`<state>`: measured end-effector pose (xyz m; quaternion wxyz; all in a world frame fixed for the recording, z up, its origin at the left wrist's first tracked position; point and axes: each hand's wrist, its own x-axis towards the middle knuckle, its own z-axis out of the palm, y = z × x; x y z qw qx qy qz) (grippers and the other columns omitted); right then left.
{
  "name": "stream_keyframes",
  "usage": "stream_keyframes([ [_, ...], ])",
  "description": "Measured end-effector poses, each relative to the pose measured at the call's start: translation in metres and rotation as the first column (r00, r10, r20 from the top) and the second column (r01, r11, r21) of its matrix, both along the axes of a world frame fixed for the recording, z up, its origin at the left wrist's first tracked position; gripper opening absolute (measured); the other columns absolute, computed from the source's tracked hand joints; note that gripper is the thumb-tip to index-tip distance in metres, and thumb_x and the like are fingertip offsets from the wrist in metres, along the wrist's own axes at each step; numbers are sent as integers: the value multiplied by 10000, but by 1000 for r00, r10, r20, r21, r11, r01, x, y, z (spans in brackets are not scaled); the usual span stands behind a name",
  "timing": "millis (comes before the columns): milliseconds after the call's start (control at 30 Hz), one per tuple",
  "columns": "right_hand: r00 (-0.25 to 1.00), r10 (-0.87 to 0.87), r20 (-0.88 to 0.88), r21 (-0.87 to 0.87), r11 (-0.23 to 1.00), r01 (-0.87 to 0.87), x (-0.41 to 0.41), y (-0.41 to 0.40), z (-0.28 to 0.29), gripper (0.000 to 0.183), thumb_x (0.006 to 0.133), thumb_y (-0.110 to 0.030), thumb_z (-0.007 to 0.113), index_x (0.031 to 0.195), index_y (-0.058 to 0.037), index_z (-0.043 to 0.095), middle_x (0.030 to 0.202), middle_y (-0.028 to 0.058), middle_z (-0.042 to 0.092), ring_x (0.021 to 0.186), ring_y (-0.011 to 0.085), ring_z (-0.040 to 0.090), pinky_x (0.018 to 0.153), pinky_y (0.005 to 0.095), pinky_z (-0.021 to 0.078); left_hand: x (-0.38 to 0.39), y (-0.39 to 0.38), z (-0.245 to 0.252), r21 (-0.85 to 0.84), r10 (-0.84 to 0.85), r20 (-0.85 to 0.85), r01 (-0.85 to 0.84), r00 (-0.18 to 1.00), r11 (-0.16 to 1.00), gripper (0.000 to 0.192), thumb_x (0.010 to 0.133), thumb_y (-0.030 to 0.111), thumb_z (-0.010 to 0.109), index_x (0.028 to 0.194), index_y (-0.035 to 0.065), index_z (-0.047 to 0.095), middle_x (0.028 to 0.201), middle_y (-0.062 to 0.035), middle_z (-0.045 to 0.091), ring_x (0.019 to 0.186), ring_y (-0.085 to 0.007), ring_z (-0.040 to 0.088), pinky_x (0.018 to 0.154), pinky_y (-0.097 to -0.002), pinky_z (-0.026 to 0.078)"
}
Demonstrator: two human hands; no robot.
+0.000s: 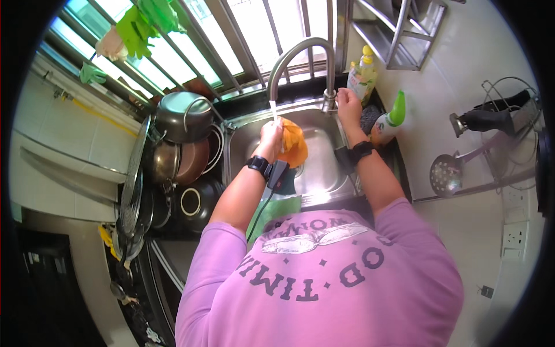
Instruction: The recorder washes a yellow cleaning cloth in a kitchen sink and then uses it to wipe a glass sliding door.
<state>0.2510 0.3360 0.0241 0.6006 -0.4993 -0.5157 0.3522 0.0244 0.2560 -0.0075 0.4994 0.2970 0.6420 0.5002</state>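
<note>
My left hand [272, 135] grips an orange cloth [294, 144], which hangs over the steel sink [323, 149]. Water runs from the curved metal faucet [302, 43] onto the cloth and hand. My right hand [348, 104] is raised at the base of the faucet, beside its lever, with the fingers bent; whether they touch the lever is hard to tell. Just right of that hand stands a dish soap bottle [363, 78] with a yellow cap. A dark scouring pad [370, 117] and a green-topped bottle [389, 121] are by my right wrist.
Stacked pots [184, 117] and pans stand left of the sink. A green cloth [277, 208] lies at its front edge. Rubber gloves [134, 32] hang on the window bars. A metal rack [401, 34] and a skimmer [446, 175] are at the right wall.
</note>
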Motion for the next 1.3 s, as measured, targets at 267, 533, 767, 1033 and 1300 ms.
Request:
stream_keyframes([
  [267,643,17,-766,-240,920,-310,54,80,93,369,875,-334,528,909,33,532,834,132,631,779,250,632,713,313,523,2,1,-6,-178,-199,-542,120,816,977,273,853,270,552,832,5,617,774,-103,628,717,-179,599,642,-336,468],
  [533,721,10,-692,-309,900,-309,82,120,88,244,857,-253,575,906,-18,529,853,126,638,804,251,655,545,261,563,12,11,3,-159,-281,-714,243,641,957,394,868,339,424,932,-13,588,944,-242,603,922,-391,571,812,-432,451],
  [767,765,34,-644,-298,909,-291,89,125,71,263,871,-284,551,950,-34,528,848,117,634,803,246,656,547,258,563,10,16,3,-277,-53,95,77,994,958,303,906,301,412,960,30,536,838,-134,604,759,-298,625,581,-489,515],
  [1033,889,112,-445,-450,830,-330,49,67,82,432,895,-447,445,775,-56,586,688,79,630,582,170,624,516,259,509,13,-11,22,-128,60,607,22,793,992,282,927,283,328,1021,65,480,895,-139,602,789,-309,618,650,-545,489],
  [1300,832,405,379,44,890,-453,-104,-76,-53,404,901,-340,413,1144,-54,562,1206,137,539,1143,195,498,909,301,413,21,-2,1,-122,250,657,-226,711,966,225,938,251,385,1019,65,481,906,-87,568,790,-216,599,656,-369,517],
])
